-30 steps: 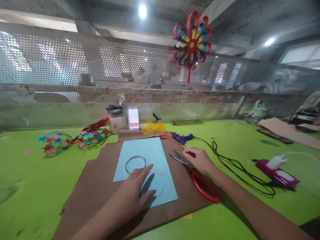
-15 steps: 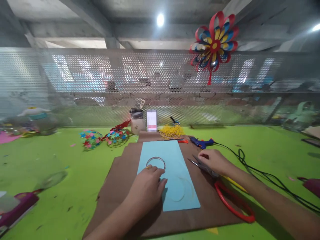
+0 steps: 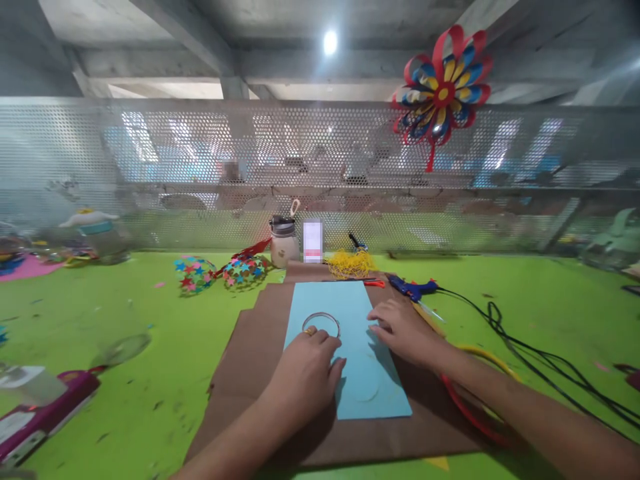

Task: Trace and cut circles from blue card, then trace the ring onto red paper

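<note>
A sheet of light blue paper [image 3: 363, 387] lies on brown card, a faint curved mark near its lower end. On the sheet rests a thin metal ring [image 3: 323, 315]. My left hand [image 3: 305, 367] curls its fingers over the near side of this ring, hiding part of it; a gold band sits on one finger. My right hand [image 3: 400, 330] hovers at the paper's right edge, fingers apart and nothing in them. Under my right forearm lie scissors with a red handle loop [image 3: 465, 407] and a yellow one [image 3: 490, 355], their blades hidden.
Behind the paper are a blue glue gun [image 3: 413, 288] with a black cable, yellow shreds [image 3: 353, 263], a phone [image 3: 313, 240] and a bottle [image 3: 284, 243]. Star-covered balls [image 3: 245, 270] sit at back left, a purple power strip [image 3: 55, 413] at left. A paper flower [image 3: 443, 93] hangs above.
My right hand has let go of the scissors and moved left to the paper, its fingers opening. My left hand stays on the ring. The view has shifted slightly.
</note>
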The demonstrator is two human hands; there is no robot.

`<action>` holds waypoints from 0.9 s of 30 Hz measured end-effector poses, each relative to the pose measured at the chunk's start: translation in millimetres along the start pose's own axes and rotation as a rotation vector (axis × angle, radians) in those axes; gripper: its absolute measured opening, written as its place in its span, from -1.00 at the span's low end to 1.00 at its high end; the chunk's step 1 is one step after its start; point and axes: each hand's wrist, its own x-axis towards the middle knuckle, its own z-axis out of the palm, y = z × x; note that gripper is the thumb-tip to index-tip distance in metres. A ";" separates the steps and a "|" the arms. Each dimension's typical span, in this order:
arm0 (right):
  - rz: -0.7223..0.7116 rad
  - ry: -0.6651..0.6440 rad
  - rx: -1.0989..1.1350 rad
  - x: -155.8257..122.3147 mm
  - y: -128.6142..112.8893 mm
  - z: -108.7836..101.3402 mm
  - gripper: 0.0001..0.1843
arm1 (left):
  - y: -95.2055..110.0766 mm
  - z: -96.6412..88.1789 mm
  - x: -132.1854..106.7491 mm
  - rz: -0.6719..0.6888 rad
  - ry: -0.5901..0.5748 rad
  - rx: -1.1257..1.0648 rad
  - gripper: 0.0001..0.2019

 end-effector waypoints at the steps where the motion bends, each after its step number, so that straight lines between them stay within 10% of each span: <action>1: -0.019 -0.021 -0.008 -6.2 -4.2 2.0 -0.81 | 0.6 0.2 -0.5 0.004 0.009 -0.014 -0.76; 12: -0.090 -0.128 -0.128 -44.6 -25.8 11.6 -0.68 | -17.1 -17.3 4.4 -0.125 0.158 -0.213 -0.75; 21: -0.068 -0.137 -0.069 -46.8 -25.7 6.6 -0.68 | -130.7 -61.8 22.8 -0.477 -0.024 -0.133 -0.70; 27: -0.042 -0.178 -0.061 -48.8 -24.9 5.3 -0.66 | -199.7 -63.8 24.8 -0.788 0.065 -0.096 -0.67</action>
